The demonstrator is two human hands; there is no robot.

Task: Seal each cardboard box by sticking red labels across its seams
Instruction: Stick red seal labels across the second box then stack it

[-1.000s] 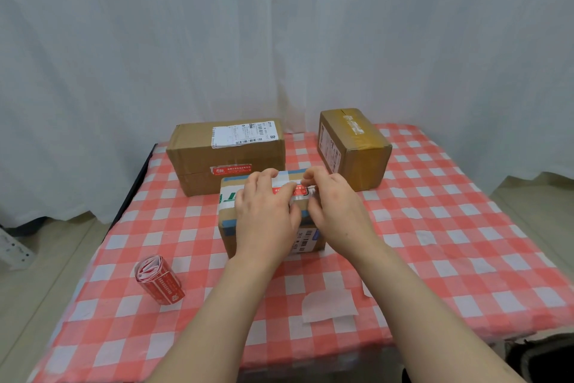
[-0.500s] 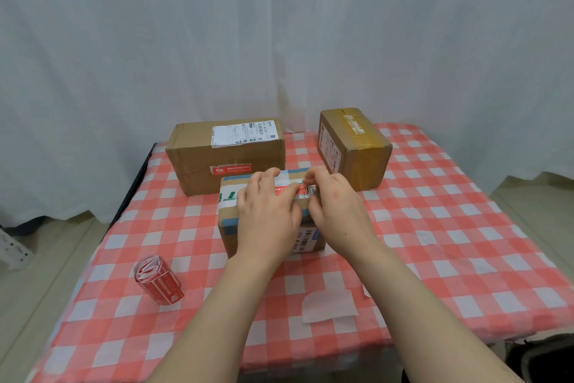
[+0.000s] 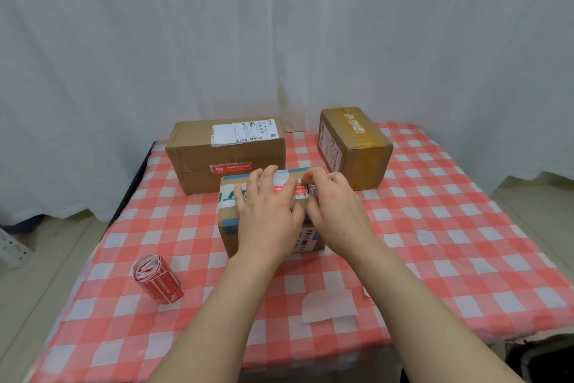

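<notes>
We have the box (image 3: pixel 230 227) near the middle of the bench (image 3: pixel 466 243), its long axis running from the near edge toward the far edge. The label (image 3: pixel 292 189) lies on the far part of its top, with its own long axis running left to right across the box. Our left hand (image 3: pixel 267 215) lies flat over the label's left part, fingers straight and pressing down. Our right hand (image 3: pixel 335 212) sits at the label's right end, by the box's right top edge, fingers curled and seemingly pinching that end. So the unfinished end lies to the right, nearest the right hand. We judge the next move is to smooth it rightward and down over that edge while the left hand pins the rest.
</notes>
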